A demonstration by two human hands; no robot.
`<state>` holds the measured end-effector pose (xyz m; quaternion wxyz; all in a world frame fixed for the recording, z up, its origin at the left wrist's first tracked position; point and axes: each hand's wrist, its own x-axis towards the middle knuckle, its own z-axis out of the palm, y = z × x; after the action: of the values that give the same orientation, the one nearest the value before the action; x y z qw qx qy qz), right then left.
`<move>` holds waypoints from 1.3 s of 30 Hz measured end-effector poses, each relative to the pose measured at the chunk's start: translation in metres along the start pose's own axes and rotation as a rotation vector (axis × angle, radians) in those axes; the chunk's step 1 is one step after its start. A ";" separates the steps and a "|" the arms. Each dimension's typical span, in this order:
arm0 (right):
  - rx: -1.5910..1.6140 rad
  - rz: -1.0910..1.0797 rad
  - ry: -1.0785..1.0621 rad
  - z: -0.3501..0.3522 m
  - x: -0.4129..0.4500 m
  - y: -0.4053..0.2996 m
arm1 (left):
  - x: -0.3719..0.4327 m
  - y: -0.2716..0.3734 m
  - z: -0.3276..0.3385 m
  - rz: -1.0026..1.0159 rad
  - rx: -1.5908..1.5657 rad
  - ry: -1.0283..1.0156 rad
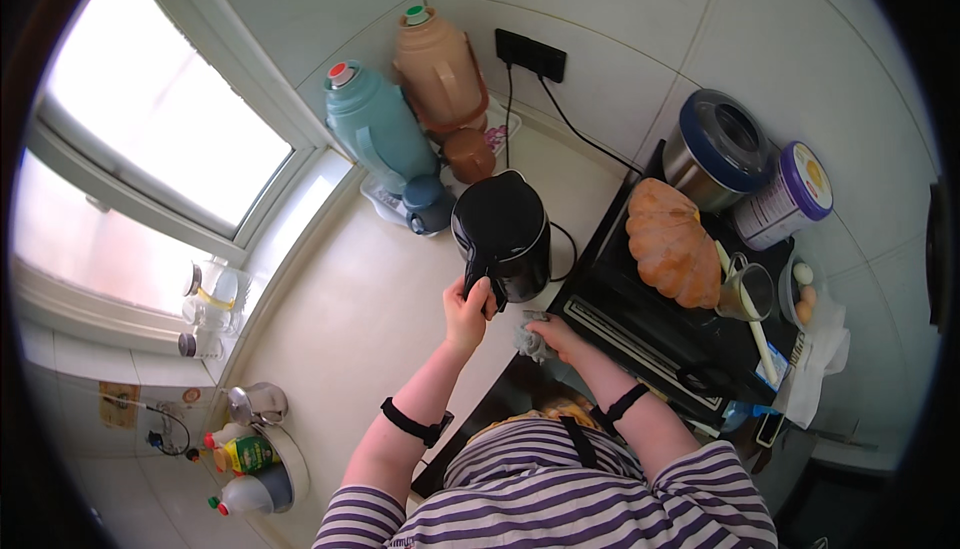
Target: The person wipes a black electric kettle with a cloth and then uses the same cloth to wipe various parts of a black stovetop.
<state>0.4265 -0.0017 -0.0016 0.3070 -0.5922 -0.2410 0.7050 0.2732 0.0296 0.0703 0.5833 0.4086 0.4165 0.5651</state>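
A black electric kettle (501, 219) with its lid down is at the far right part of the pale countertop (352, 309). My left hand (469, 312) is wrapped around the kettle's handle, thumb on top. Whether the kettle rests on its base or is raised cannot be made out. Close by on the right, my right hand (553, 335) grips a crumpled grey cloth (531, 339) near the counter's front edge. The cloth is apart from the kettle.
Behind the kettle stand a teal thermos flask (382, 125) and a peach one (439, 61). Cords run to a black wall socket (530, 55). On the right, a black appliance top bears a pumpkin (671, 245), a glass cup (746, 294) and a purple-lidded can (784, 196). Bottles (251, 455) stand at left.
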 end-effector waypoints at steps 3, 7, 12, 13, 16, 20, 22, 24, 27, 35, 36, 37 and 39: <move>0.002 0.026 -0.016 0.002 0.004 0.007 | 0.004 -0.007 0.000 -0.020 0.016 -0.023; 0.015 -0.007 -0.021 0.001 0.014 0.020 | 0.006 -0.014 -0.002 -0.043 0.013 -0.034; 0.004 0.035 0.004 0.000 0.034 0.029 | 0.007 -0.018 -0.008 -0.013 0.050 -0.046; 0.013 0.041 0.003 0.002 0.035 0.025 | 0.008 -0.020 -0.011 -0.011 0.056 -0.046; 0.121 0.090 0.016 0.011 0.031 0.011 | 0.006 -0.026 -0.017 -0.011 0.112 -0.070; 0.408 0.229 0.035 0.019 0.032 0.000 | 0.001 -0.026 -0.018 0.014 0.133 -0.089; 0.501 0.237 0.014 0.021 0.036 -0.004 | 0.007 -0.027 -0.018 0.030 0.170 -0.110; 0.592 0.228 -0.012 0.025 0.037 -0.009 | 0.013 -0.027 -0.019 0.034 0.183 -0.120; 0.625 0.257 -0.014 0.032 0.034 -0.026 | 0.028 -0.032 -0.017 0.049 0.179 -0.118; 0.813 0.146 0.007 0.023 0.073 -0.038 | 0.075 -0.031 0.011 0.056 0.221 -0.118; 0.822 0.125 0.013 0.020 0.076 -0.040 | 0.081 -0.031 0.013 0.100 0.312 -0.149; 0.822 0.115 0.016 0.018 0.079 -0.042 | 0.085 -0.032 0.015 0.113 0.353 -0.159; 0.831 0.107 0.070 0.018 0.082 -0.047 | 0.092 -0.030 0.014 0.141 0.439 -0.167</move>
<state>0.4063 0.0902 -0.0219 0.4905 -0.4535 0.1055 0.7366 0.2978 0.1205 0.0443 0.4720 0.5991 0.4499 0.4647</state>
